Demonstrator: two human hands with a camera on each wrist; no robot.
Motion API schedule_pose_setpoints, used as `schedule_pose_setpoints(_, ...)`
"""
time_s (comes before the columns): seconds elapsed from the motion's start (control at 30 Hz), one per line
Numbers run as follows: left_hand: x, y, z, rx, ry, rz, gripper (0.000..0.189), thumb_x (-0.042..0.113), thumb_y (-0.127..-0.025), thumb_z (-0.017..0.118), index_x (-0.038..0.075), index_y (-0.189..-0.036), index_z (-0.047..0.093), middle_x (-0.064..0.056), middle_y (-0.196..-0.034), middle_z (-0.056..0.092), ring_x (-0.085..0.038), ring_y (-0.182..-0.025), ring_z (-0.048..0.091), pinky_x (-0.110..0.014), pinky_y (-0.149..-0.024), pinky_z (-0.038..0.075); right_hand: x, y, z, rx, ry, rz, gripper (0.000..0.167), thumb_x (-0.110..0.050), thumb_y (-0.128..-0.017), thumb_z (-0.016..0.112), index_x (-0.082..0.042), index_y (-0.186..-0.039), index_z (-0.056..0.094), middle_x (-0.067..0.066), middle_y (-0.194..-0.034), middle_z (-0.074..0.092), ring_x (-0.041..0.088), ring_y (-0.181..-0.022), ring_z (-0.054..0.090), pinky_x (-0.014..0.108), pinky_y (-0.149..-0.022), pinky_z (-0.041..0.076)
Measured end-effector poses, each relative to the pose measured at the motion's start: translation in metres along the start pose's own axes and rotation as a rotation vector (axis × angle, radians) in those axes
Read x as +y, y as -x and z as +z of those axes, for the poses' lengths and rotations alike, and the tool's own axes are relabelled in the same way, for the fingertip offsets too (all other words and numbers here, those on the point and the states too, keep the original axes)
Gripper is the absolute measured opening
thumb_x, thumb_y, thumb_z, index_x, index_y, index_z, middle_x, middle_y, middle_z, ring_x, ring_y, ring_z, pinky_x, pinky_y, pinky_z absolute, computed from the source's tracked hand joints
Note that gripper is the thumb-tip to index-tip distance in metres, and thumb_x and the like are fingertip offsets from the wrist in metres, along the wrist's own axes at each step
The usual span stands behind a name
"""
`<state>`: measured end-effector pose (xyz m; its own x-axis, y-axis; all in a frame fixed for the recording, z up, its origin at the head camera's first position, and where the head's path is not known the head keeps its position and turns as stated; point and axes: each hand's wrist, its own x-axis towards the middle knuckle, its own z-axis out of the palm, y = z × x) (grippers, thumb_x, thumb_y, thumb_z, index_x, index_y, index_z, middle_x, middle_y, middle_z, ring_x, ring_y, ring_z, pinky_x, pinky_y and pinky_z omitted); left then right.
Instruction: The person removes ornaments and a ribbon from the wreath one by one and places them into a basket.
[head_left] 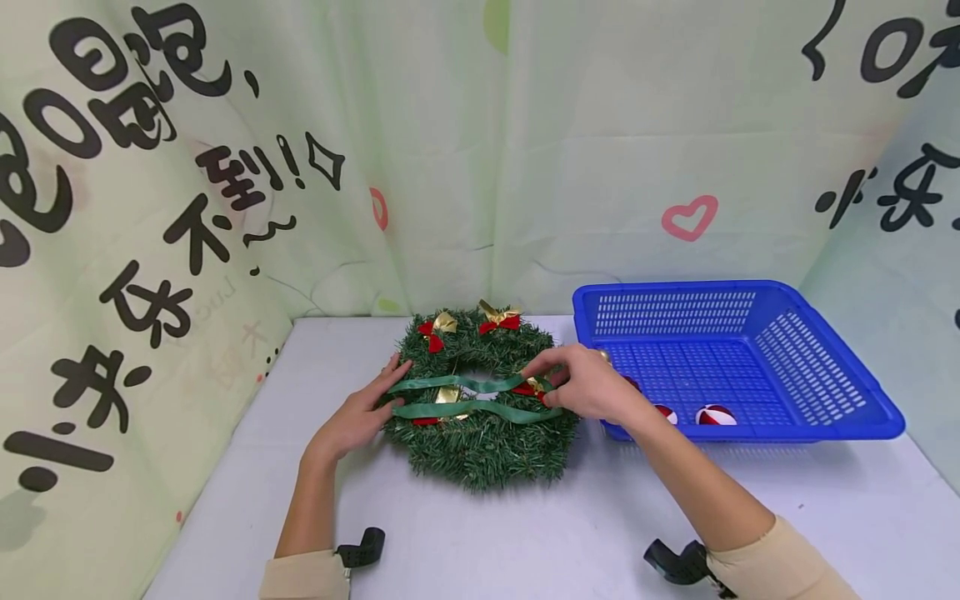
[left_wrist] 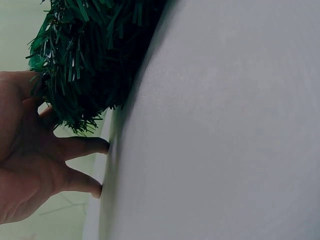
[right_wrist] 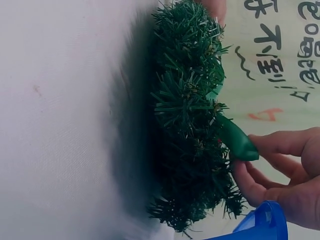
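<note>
A green artificial wreath [head_left: 480, 454], trimmed with red and gold bows [head_left: 498, 319], lies on the white table. Two strands of green ribbon [head_left: 480, 410] run across it from side to side. My left hand [head_left: 358, 421] rests against the wreath's left side, thumb and fingers spread at the ribbon's ends. In the left wrist view, two straight fingers of the left hand [left_wrist: 30, 155] reach down to the tabletop beside the wreath. On the right side, my right hand [head_left: 588, 383] pinches the ribbon [right_wrist: 239, 140] between thumb and fingers; the right wrist view shows it lifted off the needles.
A blue plastic basket [head_left: 780, 429] stands to the right, close by the right hand, with several red-and-white balls [head_left: 716, 415] inside. A printed curtain [head_left: 600, 167] hangs behind and beside the table [head_left: 480, 542].
</note>
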<state>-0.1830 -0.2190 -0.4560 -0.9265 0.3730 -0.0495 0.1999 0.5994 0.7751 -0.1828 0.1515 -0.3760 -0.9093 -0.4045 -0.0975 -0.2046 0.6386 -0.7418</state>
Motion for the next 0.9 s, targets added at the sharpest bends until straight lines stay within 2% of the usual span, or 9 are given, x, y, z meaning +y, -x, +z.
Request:
schedule_pose_setpoints(0.13,-0.002,0.0,0.0,0.001,0.005,0.003,0.066,0.008,-0.107,0.048,0.023,-0.167,0.026,-0.005,-0.177,0.007,-0.038,-0.161,0.011,-0.067,-0.125,0.019,0.0,-0.001,0.001,0.031,-0.077,0.024,0.035,0.003,-0.085,0.076,-0.015,-0.115,0.079,0.01,-0.109,0.077,0.025,-0.1,0.068,0.042,-0.081,0.05)
schedule_pose_setpoints(0.23,-0.002,-0.001,0.001,-0.001,0.01,0.003,0.068,0.005,-0.106,0.047,0.023,-0.167,0.026,-0.005,-0.177,0.006,-0.038,-0.161,0.011,-0.067,-0.124,0.02,0.001,-0.002,0.0,0.047,-0.143,0.027,0.033,0.004,-0.085,0.076,-0.013,-0.113,0.08,0.013,-0.101,0.076,0.023,-0.094,0.065,0.035,-0.07,0.046)
schedule_pose_setpoints(0.33,-0.002,-0.001,0.001,-0.003,0.012,0.003,0.068,0.004,-0.105,0.047,0.023,-0.168,0.026,-0.005,-0.177,0.006,-0.039,-0.161,0.011,-0.067,-0.124,0.019,0.002,-0.002,0.0,0.064,-0.201,0.011,0.032,0.004,-0.084,0.076,-0.01,-0.112,0.08,0.014,-0.096,0.075,0.024,-0.092,0.063,0.034,-0.069,0.048)
schedule_pose_setpoints(0.53,0.0,0.0,0.0,-0.002,0.002,-0.007,0.066,0.01,-0.108,0.049,0.023,-0.168,0.025,-0.005,-0.177,0.006,-0.038,-0.161,0.011,-0.067,-0.125,0.018,0.003,-0.002,-0.001,0.107,-0.252,-0.008,0.028,0.004,-0.086,0.075,-0.009,-0.11,0.08,0.018,-0.106,0.074,0.025,-0.094,0.064,0.036,-0.075,0.055)
schedule_pose_setpoints(0.73,0.001,0.001,0.0,-0.005,-0.001,-0.009,0.067,0.009,-0.107,0.048,0.023,-0.168,0.024,-0.005,-0.177,0.005,-0.039,-0.16,0.011,-0.068,-0.125,0.018,0.001,0.0,-0.007,0.148,-0.247,-0.002,0.025,0.0,-0.087,0.075,-0.01,-0.109,0.08,0.013,-0.116,0.072,0.026,-0.1,0.062,0.035,-0.079,0.052)
schedule_pose_setpoints(0.9,0.0,0.001,-0.001,-0.004,-0.009,-0.007,0.064,0.014,-0.109,0.049,0.024,-0.168,0.025,-0.005,-0.177,0.005,-0.039,-0.16,0.012,-0.067,-0.125,0.018,0.002,0.0,-0.014,0.182,-0.227,0.011,0.023,-0.001,-0.088,0.076,-0.013,-0.107,0.081,0.01,-0.113,0.073,0.027,-0.102,0.065,0.036,-0.079,0.049)
